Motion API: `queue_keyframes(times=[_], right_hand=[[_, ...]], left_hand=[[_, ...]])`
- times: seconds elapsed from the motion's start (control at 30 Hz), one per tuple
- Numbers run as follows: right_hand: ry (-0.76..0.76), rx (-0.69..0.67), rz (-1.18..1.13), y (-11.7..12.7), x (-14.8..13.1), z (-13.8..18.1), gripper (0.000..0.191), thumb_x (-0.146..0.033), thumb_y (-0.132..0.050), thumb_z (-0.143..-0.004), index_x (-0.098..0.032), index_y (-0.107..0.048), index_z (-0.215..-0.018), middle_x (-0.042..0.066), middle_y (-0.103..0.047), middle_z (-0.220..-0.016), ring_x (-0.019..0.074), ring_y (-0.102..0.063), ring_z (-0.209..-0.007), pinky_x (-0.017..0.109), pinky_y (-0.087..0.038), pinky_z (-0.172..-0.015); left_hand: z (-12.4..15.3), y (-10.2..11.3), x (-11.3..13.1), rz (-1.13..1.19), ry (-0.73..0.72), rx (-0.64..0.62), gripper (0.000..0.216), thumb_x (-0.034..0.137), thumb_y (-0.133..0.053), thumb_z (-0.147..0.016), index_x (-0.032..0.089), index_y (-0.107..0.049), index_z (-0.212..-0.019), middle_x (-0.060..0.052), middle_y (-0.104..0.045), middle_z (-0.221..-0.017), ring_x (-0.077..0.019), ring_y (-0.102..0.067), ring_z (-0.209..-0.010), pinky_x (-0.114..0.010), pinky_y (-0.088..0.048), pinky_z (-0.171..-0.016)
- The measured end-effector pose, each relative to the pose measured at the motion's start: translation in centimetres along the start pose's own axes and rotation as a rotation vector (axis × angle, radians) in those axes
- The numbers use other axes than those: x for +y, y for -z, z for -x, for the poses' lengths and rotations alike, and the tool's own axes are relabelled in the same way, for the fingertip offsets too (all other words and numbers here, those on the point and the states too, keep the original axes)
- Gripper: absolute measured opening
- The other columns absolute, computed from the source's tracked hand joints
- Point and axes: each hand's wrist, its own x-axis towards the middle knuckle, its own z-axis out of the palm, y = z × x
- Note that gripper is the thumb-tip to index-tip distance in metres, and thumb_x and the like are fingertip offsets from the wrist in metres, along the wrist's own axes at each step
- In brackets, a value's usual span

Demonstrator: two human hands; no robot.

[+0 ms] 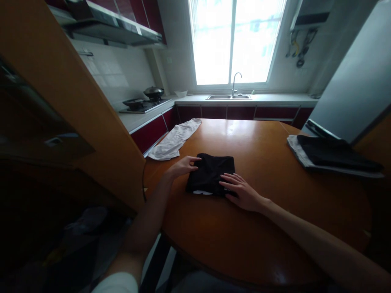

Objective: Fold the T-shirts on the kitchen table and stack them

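A black cloth garment (210,173), folded into a compact rectangle, lies on the wooden table in front of me. White shows at its near edge, and there is small light lettering close to my right fingers. My left hand (183,166) is at the garment's left edge, fingers stretched onto the cloth and thumb apart from them. Over the near right corner rests my right hand (240,191), its fingers spread and lying flat on the fabric. Neither hand appears to grip anything.
A white garment (175,140) is laid out along the table's far left edge. At the right stands a stack of folded dark and light clothes (332,154). The table (244,240) has a rounded near edge; a wooden door (100,122) is close on the left.
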Motion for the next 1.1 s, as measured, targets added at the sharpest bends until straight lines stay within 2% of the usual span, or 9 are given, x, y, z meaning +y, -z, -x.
queue_keyframes(times=[0.23,0.37,0.47,0.6,0.73,0.83,0.97,1.03,1.1], right_hand=[[0.048,-0.034,0.042,0.2,-0.1,0.0,0.055,-0.029,-0.061,-0.096,-0.031,-0.050,-0.149,0.009,-0.044,-0.158,0.0287,-0.037,-0.148,0.058,-0.027,-0.121],[0.075,-0.056,0.032,0.3,-0.2,0.0,0.059,-0.030,-0.061,-0.097,-0.032,-0.045,-0.153,0.009,-0.042,-0.159,0.0277,-0.039,-0.147,0.058,-0.025,-0.123],[0.085,-0.053,0.030,0.3,-0.3,0.0,0.054,-0.024,-0.053,-0.100,-0.031,-0.045,-0.153,0.008,-0.043,-0.158,0.0258,-0.039,-0.147,0.058,-0.023,-0.123],[0.109,-0.053,0.024,0.3,-0.3,-0.1,0.051,-0.020,-0.044,-0.103,-0.031,-0.046,-0.152,0.007,-0.047,-0.155,0.0234,-0.040,-0.147,0.057,-0.020,-0.125],[0.142,-0.079,0.016,0.4,-0.4,-0.2,0.052,-0.017,-0.041,-0.103,-0.028,-0.044,-0.153,0.007,-0.049,-0.154,0.0221,-0.039,-0.147,0.056,-0.020,-0.125],[0.153,-0.089,-0.002,0.5,-0.6,-0.2,0.051,-0.019,-0.044,-0.103,-0.027,-0.044,-0.154,0.008,-0.050,-0.154,0.0224,-0.039,-0.147,0.054,-0.023,-0.125],[0.166,-0.124,-0.026,0.8,-1.1,-0.3,0.057,-0.030,-0.053,-0.101,-0.028,-0.039,-0.156,0.008,-0.042,-0.159,0.0236,-0.035,-0.149,0.053,-0.024,-0.125],[0.171,-0.154,-0.024,0.9,-1.4,-0.3,0.061,-0.033,-0.055,-0.100,-0.027,-0.036,-0.158,0.008,-0.038,-0.161,0.0239,-0.032,-0.150,0.053,-0.021,-0.126],[0.172,-0.175,-0.037,1.1,-1.7,-0.2,0.066,-0.036,-0.058,-0.099,-0.027,-0.034,-0.159,0.009,-0.037,-0.161,0.0245,-0.030,-0.151,0.052,-0.020,-0.126]], left_hand=[[0.3,0.1,0.1,0.043,-0.022,0.030,0.071,0.034,-0.087,-0.064,0.015,-0.069,-0.130,-0.010,-0.078,-0.104,-0.0258,-0.072,-0.084,-0.030,-0.057,-0.069],[0.3,0.2,0.1,0.035,-0.040,0.055,0.065,0.033,-0.088,-0.058,0.017,-0.075,-0.120,-0.011,-0.076,-0.114,-0.0269,-0.072,-0.091,-0.030,-0.058,-0.070],[0.4,0.1,0.4,0.034,-0.051,0.058,0.062,0.032,-0.090,-0.054,0.017,-0.078,-0.113,-0.011,-0.077,-0.112,-0.0271,-0.072,-0.092,-0.030,-0.058,-0.071],[0.4,0.3,0.3,0.010,-0.043,0.013,0.064,0.033,-0.085,-0.063,0.016,-0.073,-0.124,-0.009,-0.078,-0.102,-0.0231,-0.070,-0.082,-0.029,-0.056,-0.068],[0.1,0.6,-0.8,-0.148,-0.060,0.003,0.065,0.027,-0.080,-0.065,0.016,-0.070,-0.128,-0.007,-0.075,-0.097,-0.0209,-0.066,-0.080,-0.031,-0.055,-0.076],[-0.2,0.1,-1.1,-0.339,-0.074,0.099,0.065,0.022,-0.077,-0.065,0.018,-0.069,-0.129,-0.009,-0.069,-0.110,-0.0239,-0.065,-0.096,-0.036,-0.052,-0.093],[-0.8,-2.7,0.5,-0.591,-0.137,0.339,0.053,0.023,-0.059,-0.087,0.017,-0.060,-0.140,-0.015,-0.053,-0.144,-0.0292,-0.047,-0.135,-0.043,-0.033,-0.118],[-1.1,-4.6,1.3,-0.651,-0.204,0.339,0.050,0.030,-0.050,-0.097,0.018,-0.054,-0.146,-0.014,-0.043,-0.156,-0.0292,-0.037,-0.145,-0.045,-0.026,-0.122],[-1.4,-6.2,1.5,-0.681,-0.212,0.242,0.052,0.041,-0.044,-0.102,0.021,-0.049,-0.150,-0.013,-0.038,-0.161,-0.0308,-0.030,-0.150,-0.051,-0.020,-0.123]])
